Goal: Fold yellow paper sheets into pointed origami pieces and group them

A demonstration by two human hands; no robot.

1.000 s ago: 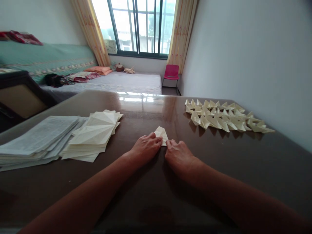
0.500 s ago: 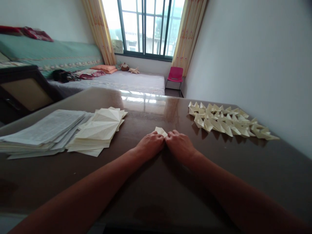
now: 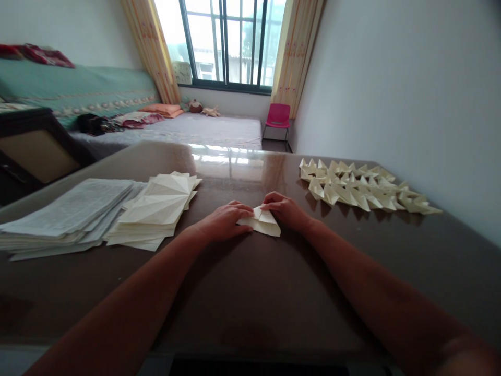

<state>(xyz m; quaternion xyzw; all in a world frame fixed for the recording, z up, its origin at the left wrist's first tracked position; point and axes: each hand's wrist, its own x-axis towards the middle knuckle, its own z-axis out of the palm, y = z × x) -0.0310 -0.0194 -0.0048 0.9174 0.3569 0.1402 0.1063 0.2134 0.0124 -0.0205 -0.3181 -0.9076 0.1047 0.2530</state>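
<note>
A small piece of cream folded paper (image 3: 266, 223) lies at the middle of the brown table (image 3: 242, 292), between my two hands. My left hand (image 3: 231, 219) grips its left end, thumb along the near edge and fingers on top. At the paper's upper right, my right hand (image 3: 285, 208) pinches the far edge with thumb and fingertips. The paper's near right corner sticks out free of both hands. Creases and a flap show on its top face.
To the left lie a stack of creased cream sheets (image 3: 156, 203) and a stack of printed paper (image 3: 70, 206). Rows of folded paper boats (image 3: 360, 188) stand at the right, near the wall. Beyond the table are a bed (image 3: 219, 128) and a pink chair (image 3: 278, 116).
My hands have moved apart from their close position over the paper. More of the folded paper now shows, and my right hand has shifted to its far edge. The view has tilted slightly.
</note>
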